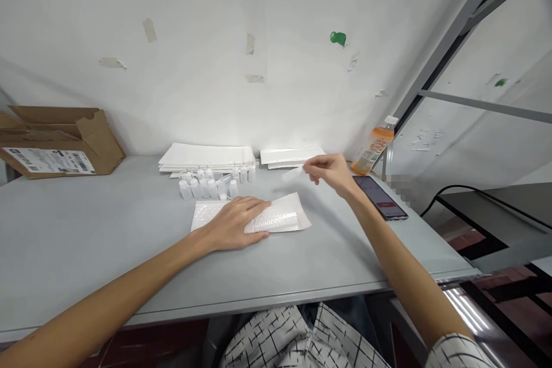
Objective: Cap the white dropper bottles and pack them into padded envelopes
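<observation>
A white bubble mailer lies on the grey table in front of me. My left hand rests on it with the fingers stretched out, covering its middle. Above and to the right of the mailer, my right hand pinches a thin white strip between thumb and fingers. The strip is slightly blurred and hangs clear of the mailer. Just behind the mailer stand several small white bottles, grouped to the left of the strip.
Against the wall lie two stacks of white mailers, a left stack and a right stack. An opened cardboard box sits at the far left. On the right are an orange drink bottle, a phone and a metal frame.
</observation>
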`<state>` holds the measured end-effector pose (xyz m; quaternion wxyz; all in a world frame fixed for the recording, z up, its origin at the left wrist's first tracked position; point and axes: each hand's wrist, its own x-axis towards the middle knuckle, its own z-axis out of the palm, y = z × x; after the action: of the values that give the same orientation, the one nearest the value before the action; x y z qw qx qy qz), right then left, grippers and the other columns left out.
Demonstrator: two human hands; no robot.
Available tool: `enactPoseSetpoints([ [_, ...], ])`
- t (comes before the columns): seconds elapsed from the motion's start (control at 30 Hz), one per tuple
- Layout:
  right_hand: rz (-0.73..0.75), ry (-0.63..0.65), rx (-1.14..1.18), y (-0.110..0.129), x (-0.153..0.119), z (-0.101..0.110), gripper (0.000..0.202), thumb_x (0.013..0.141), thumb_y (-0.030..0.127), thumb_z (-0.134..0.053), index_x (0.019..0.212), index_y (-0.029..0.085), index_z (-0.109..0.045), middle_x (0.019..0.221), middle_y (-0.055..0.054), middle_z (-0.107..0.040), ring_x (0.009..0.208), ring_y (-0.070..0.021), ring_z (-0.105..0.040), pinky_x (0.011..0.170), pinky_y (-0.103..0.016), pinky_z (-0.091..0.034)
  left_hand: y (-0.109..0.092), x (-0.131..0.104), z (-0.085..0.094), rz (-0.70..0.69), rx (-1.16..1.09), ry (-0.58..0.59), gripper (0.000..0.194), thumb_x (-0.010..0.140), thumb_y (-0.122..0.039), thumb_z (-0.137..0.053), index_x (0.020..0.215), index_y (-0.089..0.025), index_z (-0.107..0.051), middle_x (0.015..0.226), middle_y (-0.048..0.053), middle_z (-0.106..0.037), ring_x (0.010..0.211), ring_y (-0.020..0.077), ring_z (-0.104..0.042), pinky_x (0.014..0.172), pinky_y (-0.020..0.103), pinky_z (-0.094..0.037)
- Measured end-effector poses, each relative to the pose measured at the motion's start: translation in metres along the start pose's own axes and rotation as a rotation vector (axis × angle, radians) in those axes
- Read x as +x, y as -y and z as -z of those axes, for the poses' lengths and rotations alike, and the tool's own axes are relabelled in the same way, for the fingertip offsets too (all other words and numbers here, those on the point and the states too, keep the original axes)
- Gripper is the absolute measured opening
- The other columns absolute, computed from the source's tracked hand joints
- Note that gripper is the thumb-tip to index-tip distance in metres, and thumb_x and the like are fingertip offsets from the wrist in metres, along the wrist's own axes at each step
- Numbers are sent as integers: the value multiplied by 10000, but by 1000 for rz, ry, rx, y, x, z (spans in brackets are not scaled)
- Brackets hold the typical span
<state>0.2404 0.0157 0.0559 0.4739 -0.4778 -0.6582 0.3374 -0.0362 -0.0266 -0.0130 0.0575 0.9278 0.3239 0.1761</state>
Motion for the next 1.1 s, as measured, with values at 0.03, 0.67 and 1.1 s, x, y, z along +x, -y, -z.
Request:
enactPoseSetpoints([
  [0.03, -28, -18, 34, -6, -5, 10, 123, 661, 244, -708, 658, 122, -709, 485, -4, -584, 439, -108, -501, 468, -256, -413, 0, 0, 0, 6, -1, -6, 587, 892, -480, -578, 1376, -157, -502, 1321, 118, -616, 1198, 295, -568, 997, 449, -460],
  [0.67, -180, 465, 57, -27, -35, -7, 310, 823, 343, -673, 1070, 157, -700, 1013, -95, -735, 443, -64, -563, 499, -246, -435, -5, 2, -5, 85, -36, -154, 562, 899, -476, -560, 1364, -165, -506, 1323, 121, -615, 1173, 289, -589, 953, 446, -502],
  [1.1, -44, -126, 56, 18, -50, 6, 505, 786, 639, -633, 775, 137, -684, 763, -98, -700, 424, -106, -544, 354, -235, -306, -41, 27, 22, 146, -94, -561, 488, 896, -446, -598, 1324, -224, -522, 1268, 85, -642, 1163, 264, -590, 964, 439, -502],
])
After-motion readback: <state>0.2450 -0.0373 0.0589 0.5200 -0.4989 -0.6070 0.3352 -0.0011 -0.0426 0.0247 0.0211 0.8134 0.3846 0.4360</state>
